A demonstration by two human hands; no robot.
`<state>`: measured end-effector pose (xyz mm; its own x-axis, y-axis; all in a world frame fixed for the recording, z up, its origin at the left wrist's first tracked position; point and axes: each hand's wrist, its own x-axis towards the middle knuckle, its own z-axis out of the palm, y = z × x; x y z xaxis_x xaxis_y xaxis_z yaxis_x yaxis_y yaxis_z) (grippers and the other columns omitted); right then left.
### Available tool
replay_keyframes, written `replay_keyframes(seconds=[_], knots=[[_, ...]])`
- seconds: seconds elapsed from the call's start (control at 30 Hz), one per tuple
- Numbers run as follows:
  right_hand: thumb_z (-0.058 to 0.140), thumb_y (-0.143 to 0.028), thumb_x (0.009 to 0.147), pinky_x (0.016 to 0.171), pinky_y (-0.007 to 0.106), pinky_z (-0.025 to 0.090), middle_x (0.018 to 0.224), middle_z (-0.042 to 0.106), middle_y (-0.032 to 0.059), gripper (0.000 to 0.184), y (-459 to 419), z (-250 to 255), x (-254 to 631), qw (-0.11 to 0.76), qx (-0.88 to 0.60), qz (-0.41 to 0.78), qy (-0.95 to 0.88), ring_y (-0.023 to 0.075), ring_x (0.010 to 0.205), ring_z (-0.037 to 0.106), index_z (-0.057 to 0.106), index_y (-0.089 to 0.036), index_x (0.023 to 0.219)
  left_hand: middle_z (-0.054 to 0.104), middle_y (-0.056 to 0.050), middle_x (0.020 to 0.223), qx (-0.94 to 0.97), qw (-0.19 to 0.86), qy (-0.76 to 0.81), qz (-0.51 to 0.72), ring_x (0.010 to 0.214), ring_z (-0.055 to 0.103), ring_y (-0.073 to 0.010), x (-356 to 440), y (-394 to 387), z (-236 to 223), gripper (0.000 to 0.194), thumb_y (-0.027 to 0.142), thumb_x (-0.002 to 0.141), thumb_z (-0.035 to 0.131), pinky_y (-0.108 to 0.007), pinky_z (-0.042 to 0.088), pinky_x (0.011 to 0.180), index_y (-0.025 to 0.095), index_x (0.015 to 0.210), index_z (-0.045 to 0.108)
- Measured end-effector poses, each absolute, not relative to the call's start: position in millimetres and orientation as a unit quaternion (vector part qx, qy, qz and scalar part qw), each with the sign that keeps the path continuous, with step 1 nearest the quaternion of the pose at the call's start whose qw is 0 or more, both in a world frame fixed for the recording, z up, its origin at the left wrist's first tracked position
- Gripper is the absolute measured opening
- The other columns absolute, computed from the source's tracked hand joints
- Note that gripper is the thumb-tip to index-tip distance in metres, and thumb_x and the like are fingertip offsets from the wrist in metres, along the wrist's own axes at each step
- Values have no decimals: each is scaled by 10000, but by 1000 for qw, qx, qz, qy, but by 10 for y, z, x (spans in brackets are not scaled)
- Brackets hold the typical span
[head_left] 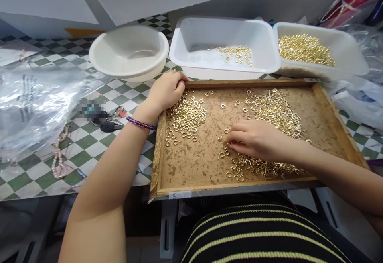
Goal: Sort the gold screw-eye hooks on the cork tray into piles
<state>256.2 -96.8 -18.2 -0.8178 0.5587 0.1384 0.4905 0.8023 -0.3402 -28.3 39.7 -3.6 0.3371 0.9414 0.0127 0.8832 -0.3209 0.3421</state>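
Note:
A shallow wooden tray (209,167) lies in front of me with small gold S-shaped hooks in it. My left hand (169,89), a purple bead bracelet at its wrist, rests on the tray's far left corner with its fingers curled over the rim. Just below that hand is a smaller heap of gold hooks (188,117). My right hand (254,139) reaches into the larger heap of hooks (277,111) on the right side, fingers bent and drawn together around some hooks at the heap's left edge. Between the heaps lie a few single hooks (223,106).
Behind the tray stand a round white bowl (128,69), a white rectangular bin (224,65) with scattered gold pieces, and another bin (350,61) full of gold pieces. Plastic bags (36,107), keys (109,126) and a beaded strand (58,161) lie on the checkered tabletop (98,149).

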Motion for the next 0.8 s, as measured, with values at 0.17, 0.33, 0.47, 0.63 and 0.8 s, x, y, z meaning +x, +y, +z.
replay_keyframes(seconds=[0.17,0.33,0.47,0.63,0.8], knots=[[526,-262,1002,697,243,387,878,651,33,189,-975,-77,2584,146,-323,251,-901,98,794,547,642,-148,905,683,-125,1284,803,138,571,95,1265,600,-277,-257,378,-5,435,227,932,350,-456,501,1211,176,1209,681],[569,-336,959,743,271,439,888,688,48,226,-973,13,2560,162,-394,341,-838,109,803,587,681,-149,899,696,-92,1246,806,135,566,113,1228,605,-250,-288,402,-56,401,240,933,368,-408,517,1195,206,1171,689],[615,-412,931,659,261,436,818,680,48,285,-969,78,2537,150,-425,445,-774,95,701,567,699,-142,904,692,-97,1233,804,133,567,118,1221,604,-247,-296,413,-83,390,235,936,374,-402,507,1210,194,1175,680],[619,-404,954,694,262,422,841,677,45,281,-980,-21,2493,152,-419,425,-788,94,736,562,716,-147,894,678,-109,1249,802,139,570,111,1243,603,-263,-282,402,-64,395,231,940,371,-423,488,1238,178,1186,675],[571,-325,991,767,277,412,905,683,57,227,-1026,-183,2430,139,-389,315,-855,133,873,590,707,-155,927,688,-99,1238,804,136,568,113,1232,608,-254,-285,402,-61,379,240,942,372,-402,510,1211,209,1158,682]])
